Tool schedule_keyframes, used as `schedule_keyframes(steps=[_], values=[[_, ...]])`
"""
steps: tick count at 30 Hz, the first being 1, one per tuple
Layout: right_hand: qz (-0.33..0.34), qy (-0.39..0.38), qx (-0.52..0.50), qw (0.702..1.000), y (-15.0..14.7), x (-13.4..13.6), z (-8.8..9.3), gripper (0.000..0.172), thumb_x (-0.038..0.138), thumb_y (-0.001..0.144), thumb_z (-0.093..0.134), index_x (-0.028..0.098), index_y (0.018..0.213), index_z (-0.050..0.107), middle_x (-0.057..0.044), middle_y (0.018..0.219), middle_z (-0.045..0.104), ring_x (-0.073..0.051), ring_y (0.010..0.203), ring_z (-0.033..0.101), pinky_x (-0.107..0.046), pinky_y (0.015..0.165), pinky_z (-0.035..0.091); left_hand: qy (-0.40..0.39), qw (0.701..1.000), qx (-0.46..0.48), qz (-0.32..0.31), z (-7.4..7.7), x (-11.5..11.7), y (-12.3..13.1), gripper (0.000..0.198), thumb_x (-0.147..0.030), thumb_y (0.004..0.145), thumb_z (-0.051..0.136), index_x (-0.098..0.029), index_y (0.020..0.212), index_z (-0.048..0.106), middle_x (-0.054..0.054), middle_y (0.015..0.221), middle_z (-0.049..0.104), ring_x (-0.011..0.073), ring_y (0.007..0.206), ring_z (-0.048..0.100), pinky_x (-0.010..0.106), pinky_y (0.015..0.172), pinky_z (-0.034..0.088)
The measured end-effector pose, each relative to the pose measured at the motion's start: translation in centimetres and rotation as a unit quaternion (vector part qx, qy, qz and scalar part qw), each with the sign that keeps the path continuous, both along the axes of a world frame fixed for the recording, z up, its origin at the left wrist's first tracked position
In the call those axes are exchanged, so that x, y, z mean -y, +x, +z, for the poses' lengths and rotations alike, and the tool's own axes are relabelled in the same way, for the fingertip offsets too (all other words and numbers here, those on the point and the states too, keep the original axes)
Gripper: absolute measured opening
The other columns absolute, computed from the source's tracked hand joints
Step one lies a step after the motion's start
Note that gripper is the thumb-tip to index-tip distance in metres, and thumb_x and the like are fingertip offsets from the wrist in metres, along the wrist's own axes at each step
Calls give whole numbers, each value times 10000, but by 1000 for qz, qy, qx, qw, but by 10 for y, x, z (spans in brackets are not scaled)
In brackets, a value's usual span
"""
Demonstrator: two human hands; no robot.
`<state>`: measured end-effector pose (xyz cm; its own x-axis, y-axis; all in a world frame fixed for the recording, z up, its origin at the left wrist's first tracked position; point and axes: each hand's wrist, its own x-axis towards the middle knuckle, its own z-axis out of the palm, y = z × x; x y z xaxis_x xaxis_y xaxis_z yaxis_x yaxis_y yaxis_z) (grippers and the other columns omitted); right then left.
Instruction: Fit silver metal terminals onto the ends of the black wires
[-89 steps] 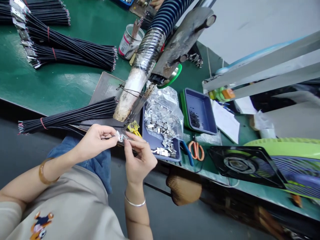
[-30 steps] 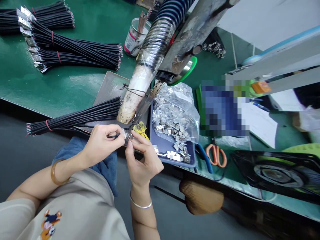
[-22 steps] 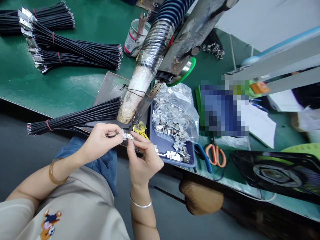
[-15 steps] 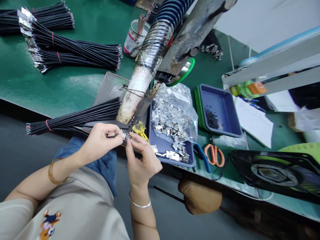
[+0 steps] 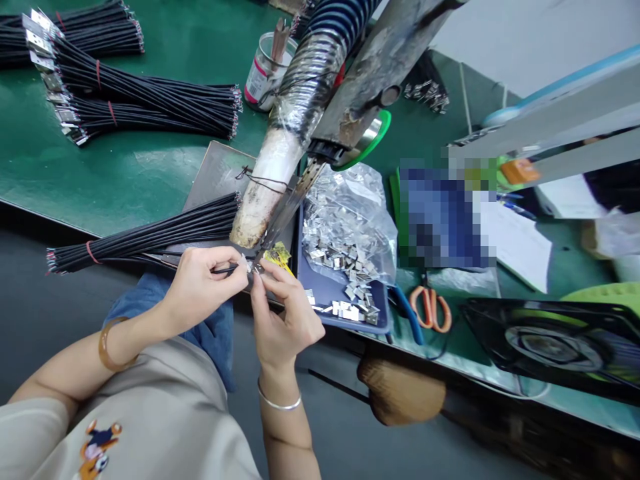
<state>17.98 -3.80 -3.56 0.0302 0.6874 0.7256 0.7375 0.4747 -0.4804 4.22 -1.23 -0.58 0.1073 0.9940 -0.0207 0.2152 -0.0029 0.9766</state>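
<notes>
My left hand pinches a black cable close to its end. Facing it, my right hand is closed at the fingertips on a small shiny metal connector. The two pieces meet between my fingers, which partly hide the joint. Just above them comes down the thin metal tip of a soldering iron, fixed to a thick grey arm. Beside it hangs the whitish mouth of a fume hose. A tied bundle of black cables lies left of the tip, over the bench edge.
A blue tray holds a bag of metal connectors and loose ones. Orange-handled scissors and blue-handled pliers lie right of it, near a black fan. Finished-looking cable bundles and a jar stand at the back.
The view has shifted slightly. Both hands stay together under the iron's tip, with the cable and the connector still held; only small finger movement shows.
</notes>
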Motion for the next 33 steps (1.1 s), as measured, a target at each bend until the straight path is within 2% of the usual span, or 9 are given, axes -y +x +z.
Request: schedule_keyframes(steps=[6, 13, 20, 22, 26, 28, 30, 32, 33], values=[[-1, 14, -2, 1000, -1, 3, 3, 170, 70, 862, 721, 211, 899, 634, -38, 945, 814, -145, 836, 792, -216, 766, 627, 23, 1000, -16, -9, 3, 1, -1, 203, -218, 808, 560, -105, 664, 647, -60, 555, 379, 52, 532, 281, 166, 461, 220], [0, 12, 38, 999, 1, 8, 2, 169, 92, 881, 708, 236, 910, 625, -32, 927, 814, -158, 789, 794, -236, 718, 642, -1, 999, -32, -24, 1, 6, -2, 192, -212, 803, 553, -109, 696, 675, -49, 569, 434, 57, 545, 306, 152, 462, 235], [13, 12, -8, 1000, 2, 9, -4, 173, 81, 864, 718, 226, 925, 646, -43, 949, 817, -168, 810, 796, -255, 728, 649, -37, 999, -3, -32, 0, 7, -3, 182, -244, 795, 565, -114, 715, 664, -49, 580, 395, 66, 554, 302, 166, 477, 246], [21, -13, -57, 998, 2, 9, -6, 146, 99, 872, 713, 223, 910, 645, -46, 952, 815, -172, 825, 796, -265, 726, 651, -52, 997, 22, -45, 1, 6, -5, 181, -247, 792, 568, -114, 700, 649, -54, 577, 363, 66, 548, 279, 177, 477, 226], [52, -109, -149, 981, 3, 10, -5, 73, 175, 914, 674, 209, 863, 634, -61, 963, 811, -189, 875, 795, -265, 675, 649, -83, 990, 71, -88, 7, 4, -11, 183, -249, 782, 572, -127, 647, 594, -74, 540, 293, 64, 521, 231, 203, 477, 186], [43, -131, -161, 977, 7, 10, -2, 61, 204, 929, 659, 200, 874, 635, -53, 919, 809, -181, 794, 795, -244, 607, 633, -91, 986, 80, -113, 7, 5, -15, 184, -252, 790, 575, -130, 654, 598, -81, 538, 279, 64, 515, 228, 207, 481, 189], [9, -90, -158, 983, 16, 10, 2, 50, 218, 929, 662, 200, 886, 645, -6, 768, 774, -143, 560, 733, -221, 478, 574, -84, 984, 61, -145, 3, 8, -19, 187, -248, 812, 581, -121, 690, 642, -88, 534, 271, 64, 510, 227, 208, 485, 195], [-44, 36, -138, 989, 27, 12, 7, 58, 237, 905, 693, 225, 859, 659, 59, 580, 644, -106, 353, 556, -240, 359, 472, -62, 980, 17, -186, -3, 12, -24, 183, -233, 826, 601, -110, 744, 709, -86, 516, 322, 65, 502, 269, 202, 489, 225], [-71, 115, -120, 983, 33, 14, 10, 75, 258, 892, 707, 249, 834, 660, 77, 520, 554, -104, 315, 469, -269, 335, 430, -50, 978, -8, -204, -7, 15, -26, 180, -224, 828, 613, -109, 773, 740, -76, 511, 387, 66, 502, 318, 196, 496, 260]])
